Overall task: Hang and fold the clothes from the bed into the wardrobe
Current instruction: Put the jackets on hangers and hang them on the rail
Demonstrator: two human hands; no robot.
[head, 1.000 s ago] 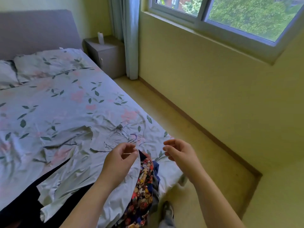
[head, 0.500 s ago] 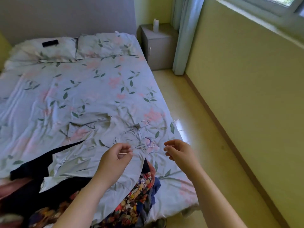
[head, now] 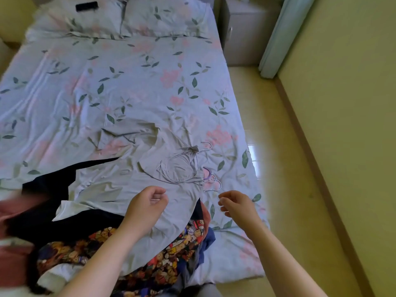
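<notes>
Room (head view): a bed (head: 150, 82) under a floral cover, two pillows (head: 162, 18) at its head, a nightstand (head: 242, 28) and a curtain (head: 276, 35) beyond its far right corner, and yellow floor (head: 267, 125) along its right side.
Wardrobe: not in view.
Grey garment (head: 128, 189): spread flat on the cover near the foot of the bed, neckline and thin straps toward the right edge. It is neither folded nor lifted.
Hangers (head: 211, 179): a small cluster of wire hooks lying on the cover, touching the neckline. I cannot tell whether any is threaded into the garment.
Clothes pile: a black garment (head: 53, 189), a cartoon-print garment (head: 171, 260), a blurred pink garment (head: 12, 211) and a blue garment (head: 207, 241), all crumpled and partly under the grey one.
Left hand (head: 147, 202): over the grey garment, fingers curled toward the thumb. A thin pale line shows at the fingertips, but I cannot tell whether it is pinched.
Right hand (head: 235, 203): just beside the garment's right edge and near the hooks, fingers loosely curled and apart from the thumb, with nothing visible in them.
Done: nothing is shown hung or folded.
Left: in my judgement nearly everything. The grey garment needs a hanger first, then the pile needs sorting.
</notes>
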